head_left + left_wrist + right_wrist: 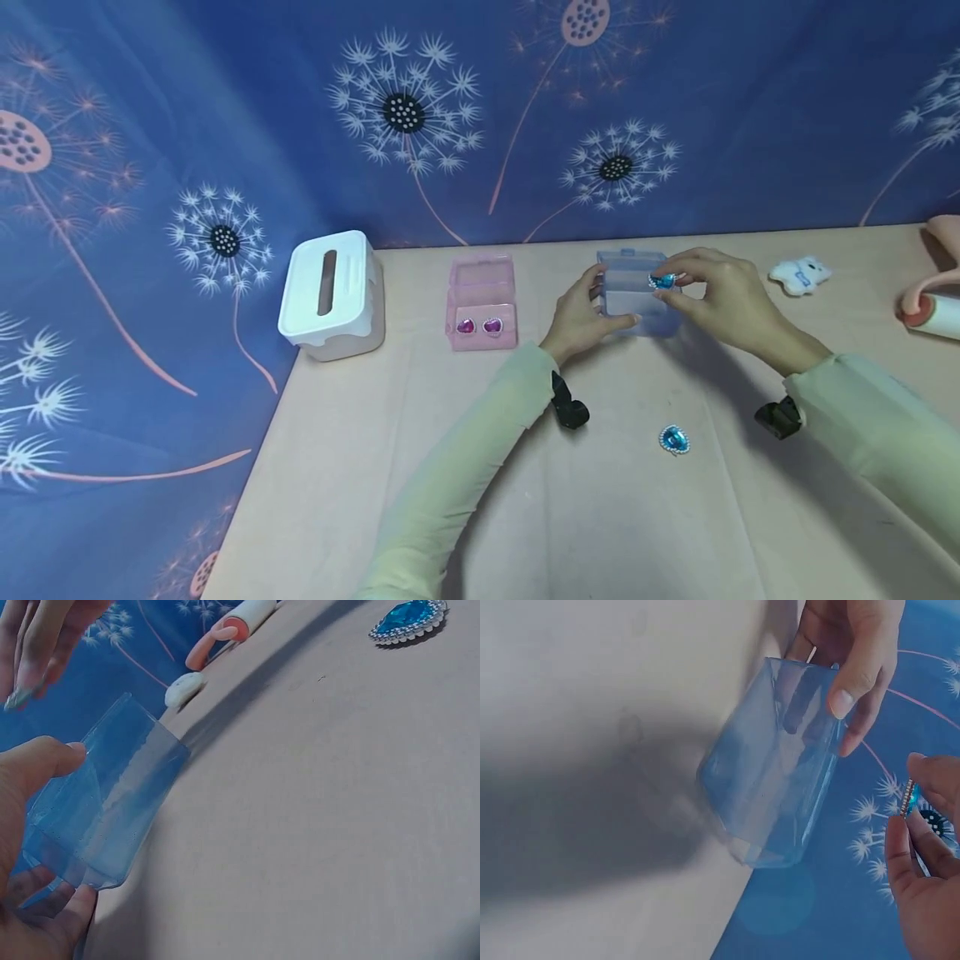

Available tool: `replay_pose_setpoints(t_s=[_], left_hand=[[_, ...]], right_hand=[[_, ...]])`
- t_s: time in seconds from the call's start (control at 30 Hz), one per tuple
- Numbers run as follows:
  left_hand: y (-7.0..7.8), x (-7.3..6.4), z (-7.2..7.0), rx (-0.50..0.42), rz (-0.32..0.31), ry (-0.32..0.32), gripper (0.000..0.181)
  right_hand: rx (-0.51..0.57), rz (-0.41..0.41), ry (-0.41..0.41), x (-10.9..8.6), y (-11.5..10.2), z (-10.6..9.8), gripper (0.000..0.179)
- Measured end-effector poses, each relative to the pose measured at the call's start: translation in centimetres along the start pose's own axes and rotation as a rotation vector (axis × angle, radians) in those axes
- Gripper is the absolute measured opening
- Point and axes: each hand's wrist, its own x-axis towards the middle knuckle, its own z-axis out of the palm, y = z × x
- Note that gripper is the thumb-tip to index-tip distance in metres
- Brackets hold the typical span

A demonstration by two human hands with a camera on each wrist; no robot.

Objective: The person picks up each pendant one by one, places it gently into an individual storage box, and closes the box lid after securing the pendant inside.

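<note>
My left hand (581, 317) grips the left side of a clear blue plastic box (628, 303), thumb along its near side and fingers around the far edge. The box's lid is up, and its near side is tilted in the left wrist view. Over the box's right part, my right hand (723, 298) pinches a blue gem with a beaded silver rim (910, 798) between thumb and fingertips. A second blue gem (674, 439) of the same look lies on the table nearer to me. To the left, an open pink plastic box (482, 296) holds two magenta gems (479, 327).
A white tissue box (348, 287) stands at the back left. At the back right lies a small white animal-shaped piece (800, 275), with a white and pink roll (933, 317) at the right edge. Blue dandelion-print cloth (480, 183) hangs behind the table.
</note>
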Motion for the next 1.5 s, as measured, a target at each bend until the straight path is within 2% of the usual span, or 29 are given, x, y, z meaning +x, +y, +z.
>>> replay_pose_setpoints(t_s=[0.27, 0.5, 0.73, 1.0, 1.2, 1.5], left_hand=[[0.1, 0.0, -0.1, 0.004, 0.012, 0.002, 0.09], [0.1, -0.1, 0.0, 0.015, -0.008, 0.0, 0.093], [-0.1, -0.2, -0.1, 0.034, -0.002, 0.006, 0.092], [-0.1, -0.2, 0.0, 0.041, 0.012, 0.011, 0.092], [-0.2, -0.3, 0.0, 0.049, 0.03, 0.006, 0.091], [-0.2, -0.3, 0.1, 0.068, 0.018, 0.001, 0.091]], right_hand=[[0.052, 0.034, -0.061, 1.8, 0.8, 2.2, 0.019], [0.077, 0.091, -0.144, 2.6, 1.3, 3.5, 0.021], [0.083, 0.141, -0.279, 3.1, 1.3, 4.4, 0.022], [0.069, 0.127, -0.388, 3.4, 1.7, 5.2, 0.02], [0.065, 0.092, -0.415, 3.5, 1.9, 5.5, 0.019], [0.075, 0.112, -0.445, 3.7, 2.1, 5.7, 0.016]])
